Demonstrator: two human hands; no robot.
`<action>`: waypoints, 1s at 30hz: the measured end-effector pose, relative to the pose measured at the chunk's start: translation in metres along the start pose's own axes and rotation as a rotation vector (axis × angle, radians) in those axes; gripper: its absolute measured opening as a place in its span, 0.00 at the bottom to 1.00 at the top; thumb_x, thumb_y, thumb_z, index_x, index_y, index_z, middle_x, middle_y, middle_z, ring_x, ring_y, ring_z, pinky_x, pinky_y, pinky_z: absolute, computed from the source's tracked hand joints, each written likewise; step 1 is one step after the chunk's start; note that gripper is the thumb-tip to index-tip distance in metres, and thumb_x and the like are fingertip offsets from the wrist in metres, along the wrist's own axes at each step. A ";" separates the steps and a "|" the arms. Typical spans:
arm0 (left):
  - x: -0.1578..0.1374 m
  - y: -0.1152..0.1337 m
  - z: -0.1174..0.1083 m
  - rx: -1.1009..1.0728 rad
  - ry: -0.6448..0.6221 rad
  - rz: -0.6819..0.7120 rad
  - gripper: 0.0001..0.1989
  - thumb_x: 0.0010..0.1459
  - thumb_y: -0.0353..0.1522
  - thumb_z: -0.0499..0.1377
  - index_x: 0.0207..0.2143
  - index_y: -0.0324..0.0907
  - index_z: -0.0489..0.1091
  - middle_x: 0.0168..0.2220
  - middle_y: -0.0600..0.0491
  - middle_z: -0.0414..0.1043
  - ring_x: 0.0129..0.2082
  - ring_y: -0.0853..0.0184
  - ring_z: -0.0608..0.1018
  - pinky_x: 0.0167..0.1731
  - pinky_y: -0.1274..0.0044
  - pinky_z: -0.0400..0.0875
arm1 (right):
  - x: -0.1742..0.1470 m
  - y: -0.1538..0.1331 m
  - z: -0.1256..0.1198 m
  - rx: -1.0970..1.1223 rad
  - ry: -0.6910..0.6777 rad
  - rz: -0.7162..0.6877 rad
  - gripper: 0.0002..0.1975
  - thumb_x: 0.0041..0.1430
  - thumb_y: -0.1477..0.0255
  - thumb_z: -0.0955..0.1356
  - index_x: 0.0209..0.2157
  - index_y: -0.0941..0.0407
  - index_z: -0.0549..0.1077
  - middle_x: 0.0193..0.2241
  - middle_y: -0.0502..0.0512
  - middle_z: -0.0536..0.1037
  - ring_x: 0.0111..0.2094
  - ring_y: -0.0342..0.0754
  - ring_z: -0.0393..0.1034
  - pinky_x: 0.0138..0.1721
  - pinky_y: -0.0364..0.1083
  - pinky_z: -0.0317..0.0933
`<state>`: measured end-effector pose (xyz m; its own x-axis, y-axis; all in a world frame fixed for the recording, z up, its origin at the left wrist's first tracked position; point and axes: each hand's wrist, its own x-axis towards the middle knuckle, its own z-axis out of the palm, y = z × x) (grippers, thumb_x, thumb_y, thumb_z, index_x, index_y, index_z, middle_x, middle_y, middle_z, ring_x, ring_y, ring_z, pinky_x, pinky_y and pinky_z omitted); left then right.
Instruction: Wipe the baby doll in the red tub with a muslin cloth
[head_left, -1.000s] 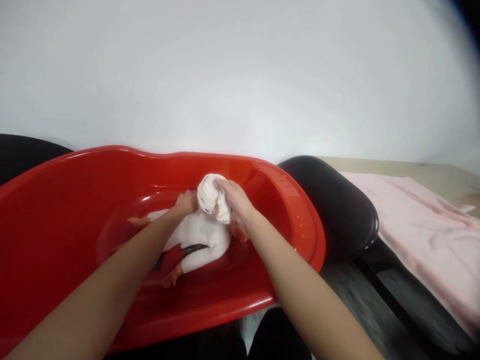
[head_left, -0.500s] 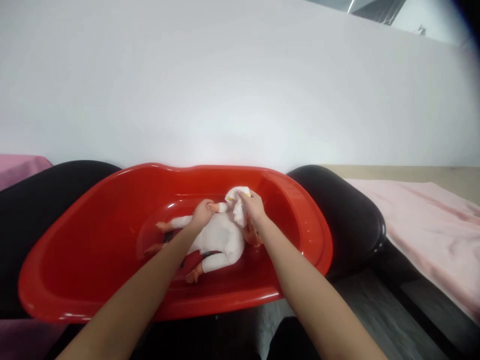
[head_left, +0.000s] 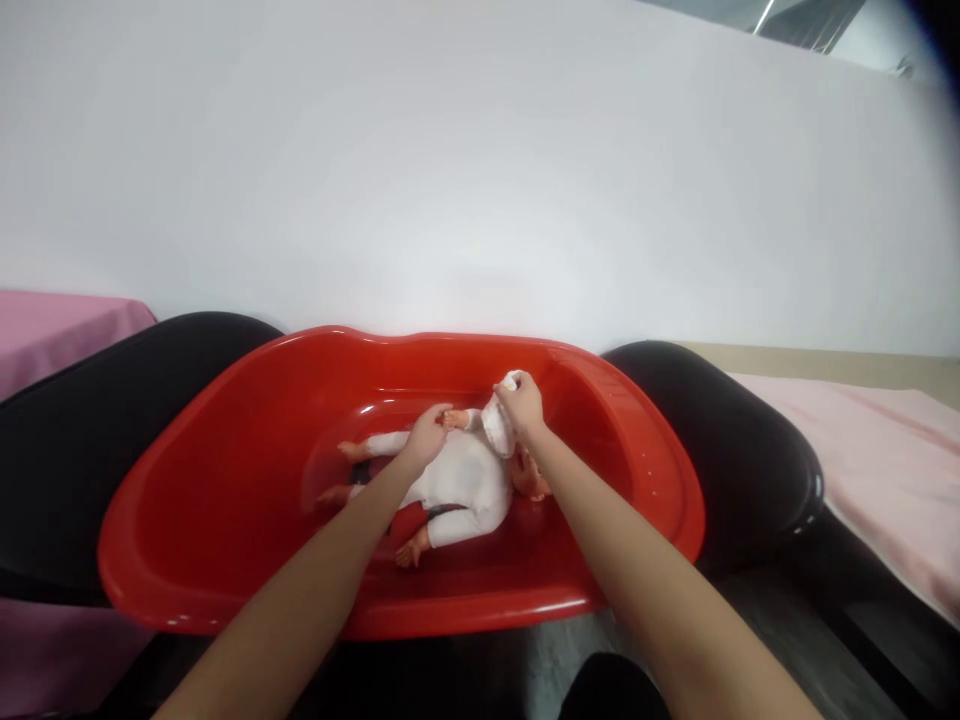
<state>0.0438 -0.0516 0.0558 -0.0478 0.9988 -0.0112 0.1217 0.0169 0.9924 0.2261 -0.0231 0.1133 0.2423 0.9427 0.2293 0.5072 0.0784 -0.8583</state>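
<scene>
A baby doll (head_left: 461, 475) in a white long-sleeved suit lies on its back in a red baby bathtub (head_left: 187, 520), its head to the right. My left hand (head_left: 429, 436) is closed on the doll's far hand, holding that arm out. Bunched white cloth (head_left: 496, 428) with a touch of yellow is pinched in my right hand (head_left: 523, 402), above the doll's far shoulder and beside its head. The cloth hangs down from my fingers and partly covers the doll's neck area. The doll's near arm rests on the tub floor.
Black chair seats (head_left: 720, 450) flank the tub on both sides under its ends. A pink-covered surface (head_left: 67, 335) is at the far left, and a pale pink cloth (head_left: 885, 450) covers a surface at the right. A white wall (head_left: 450, 180) rises behind the tub.
The whole view has shifted, so the tub sits further right. My right hand has bunched the white cloth tighter and drawn it slightly away from my left hand, which still holds the doll's hand.
</scene>
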 end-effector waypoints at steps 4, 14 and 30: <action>0.002 -0.001 0.002 -0.095 -0.002 -0.080 0.25 0.46 0.23 0.54 0.49 0.40 0.69 0.45 0.45 0.74 0.40 0.62 0.76 0.35 0.74 0.70 | 0.006 -0.007 0.021 0.054 -0.013 -0.172 0.14 0.51 0.74 0.61 0.40 0.55 0.68 0.40 0.53 0.74 0.39 0.46 0.66 0.41 0.44 0.60; -0.005 0.005 0.000 -0.119 -0.075 -0.098 0.14 0.49 0.28 0.54 0.40 0.44 0.71 0.39 0.52 0.73 0.38 0.65 0.74 0.34 0.76 0.69 | -0.025 -0.022 0.047 -0.339 -0.370 -0.327 0.18 0.49 0.73 0.68 0.44 0.57 0.71 0.39 0.57 0.75 0.37 0.47 0.67 0.39 0.44 0.59; 0.001 0.001 -0.003 -0.401 0.010 -0.203 0.14 0.54 0.40 0.59 0.37 0.39 0.71 0.34 0.49 0.76 0.33 0.65 0.76 0.33 0.76 0.70 | -0.034 -0.018 0.046 -0.261 -0.624 -0.548 0.11 0.60 0.70 0.61 0.31 0.54 0.75 0.31 0.54 0.78 0.33 0.46 0.69 0.36 0.44 0.58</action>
<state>0.0409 -0.0509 0.0567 -0.0404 0.9766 -0.2113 -0.2852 0.1914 0.9392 0.1704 -0.0413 0.0999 -0.5507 0.8052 0.2199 0.6115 0.5686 -0.5502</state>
